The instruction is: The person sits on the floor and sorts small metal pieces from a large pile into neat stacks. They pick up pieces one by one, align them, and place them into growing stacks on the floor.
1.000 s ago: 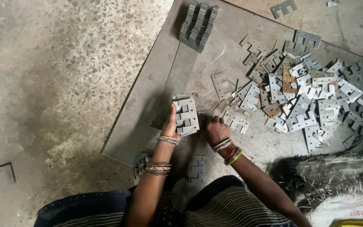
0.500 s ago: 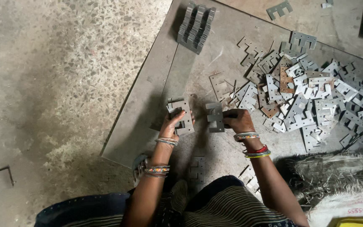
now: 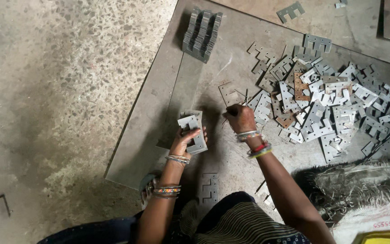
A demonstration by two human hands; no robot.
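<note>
Two hands [image 3: 190,138] — one upright plate stack [image 3: 201,34]

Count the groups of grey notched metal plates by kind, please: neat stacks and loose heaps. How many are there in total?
Neat stacks: 2 (the standing stack at the far end, and the held stack in the left hand)
Loose heaps: 1 (the heap beside the right hand)
Total: 3

Lower plates of the stack [image 3: 193,132] behind left-hand fingers [image 3: 197,132]; right fingertips unseen.
</note>
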